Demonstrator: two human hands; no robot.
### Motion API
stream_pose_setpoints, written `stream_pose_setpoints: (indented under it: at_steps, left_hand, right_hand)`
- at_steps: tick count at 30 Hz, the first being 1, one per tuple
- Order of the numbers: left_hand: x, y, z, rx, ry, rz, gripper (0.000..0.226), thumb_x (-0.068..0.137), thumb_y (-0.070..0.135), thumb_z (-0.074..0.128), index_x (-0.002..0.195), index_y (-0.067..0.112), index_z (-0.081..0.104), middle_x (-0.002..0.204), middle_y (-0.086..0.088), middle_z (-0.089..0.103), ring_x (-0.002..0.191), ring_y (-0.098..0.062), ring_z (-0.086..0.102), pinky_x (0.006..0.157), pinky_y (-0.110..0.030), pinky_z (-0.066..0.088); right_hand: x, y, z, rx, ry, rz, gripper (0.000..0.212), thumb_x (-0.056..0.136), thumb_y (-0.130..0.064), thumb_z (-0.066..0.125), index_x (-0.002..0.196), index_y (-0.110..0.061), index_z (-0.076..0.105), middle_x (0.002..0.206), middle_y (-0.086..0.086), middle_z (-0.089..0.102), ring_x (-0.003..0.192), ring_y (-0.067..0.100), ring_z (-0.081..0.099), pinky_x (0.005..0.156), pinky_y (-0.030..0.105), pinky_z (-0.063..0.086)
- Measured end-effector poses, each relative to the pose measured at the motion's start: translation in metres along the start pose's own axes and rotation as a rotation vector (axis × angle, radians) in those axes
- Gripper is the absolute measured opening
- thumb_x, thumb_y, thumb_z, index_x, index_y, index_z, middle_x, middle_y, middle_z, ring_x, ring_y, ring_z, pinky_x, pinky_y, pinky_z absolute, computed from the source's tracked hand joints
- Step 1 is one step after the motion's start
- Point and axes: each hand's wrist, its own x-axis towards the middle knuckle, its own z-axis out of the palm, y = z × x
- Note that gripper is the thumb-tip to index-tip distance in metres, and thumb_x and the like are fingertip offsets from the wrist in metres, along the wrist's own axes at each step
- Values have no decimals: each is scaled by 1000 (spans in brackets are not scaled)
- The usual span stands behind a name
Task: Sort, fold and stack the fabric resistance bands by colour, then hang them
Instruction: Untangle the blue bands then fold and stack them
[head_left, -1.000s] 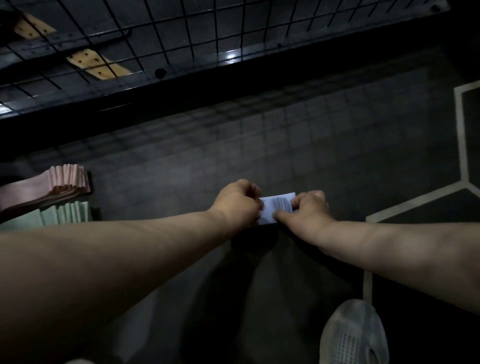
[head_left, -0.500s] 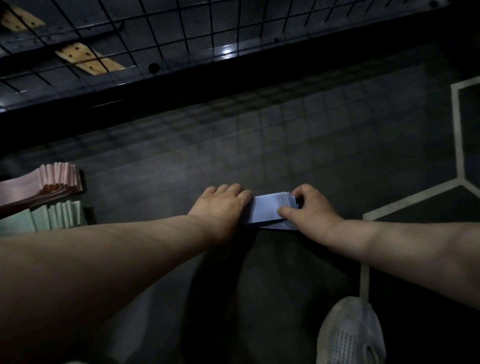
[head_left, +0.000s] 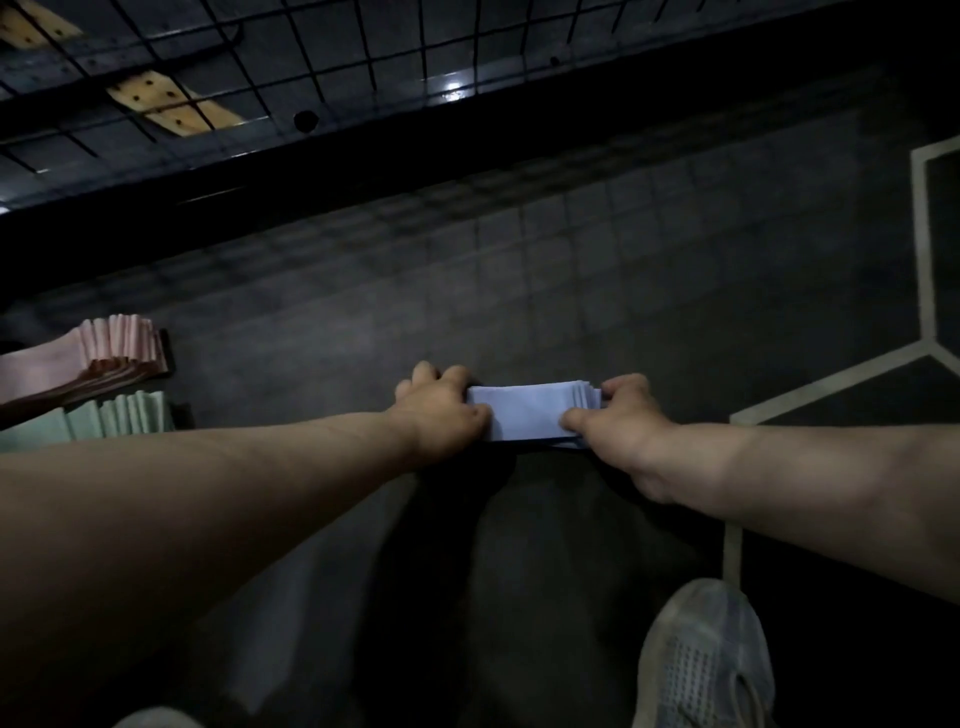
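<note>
On a dim, dark floor (head_left: 571, 291) crossed by grid shadows, the folded blue bands (head_left: 530, 410) lie between both hands. The left hand (head_left: 441, 410) grips one end and the right hand (head_left: 618, 415) pinches the other. A wire grid panel (head_left: 332, 57) runs along the far side, pink bands (head_left: 114, 343) and green bands (head_left: 114, 418) are stacked at the left, and pale floor lines (head_left: 831, 384) lie at the right.

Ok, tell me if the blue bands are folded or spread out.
Folded: the blue bands form a short stack, layered edges visible, gripped by left hand and right hand.
</note>
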Motion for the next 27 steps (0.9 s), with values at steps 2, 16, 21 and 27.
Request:
stream_pose_setpoints:
  at_steps: [2, 16, 21, 27]
  left_hand:
    - [1, -1, -2, -113, -18, -37, 45, 86, 28, 64, 129, 24, 53, 128, -6, 35, 108, -26, 53, 89, -31, 49]
    - [-29, -18, 14, 117, 102, 379, 40, 72, 23, 68, 107, 22, 47, 112, 4, 47, 105, -18, 49, 89, -36, 47]
    - [-24, -21, 14, 116, 173, 407, 42, 78, 16, 65, 116, 23, 49, 118, 2, 45, 112, -21, 48, 95, -39, 45]
    - [-23, -14, 24, 125, 96, 382, 56, 83, 17, 61, 134, 18, 39, 139, -2, 38, 131, -21, 34, 110, -30, 28]
  right_hand:
    - [-1, 0, -1, 15, -47, -9, 48, 83, -24, 71, 124, -15, 47, 111, 4, 58, 99, 21, 60, 87, 34, 51]
    - [-5, 26, -14, -252, -164, -551, 64, 66, -13, 81, 117, -23, 42, 105, -7, 56, 95, 10, 58, 86, 24, 48]
    - [2, 33, -3, -404, 1, -727, 75, 69, -19, 81, 136, -22, 48, 121, -6, 47, 118, 18, 43, 99, 24, 31]
    - [3, 39, 14, -343, 25, -640, 71, 73, -16, 77, 134, -13, 41, 128, 6, 36, 122, 21, 38, 108, 25, 27]
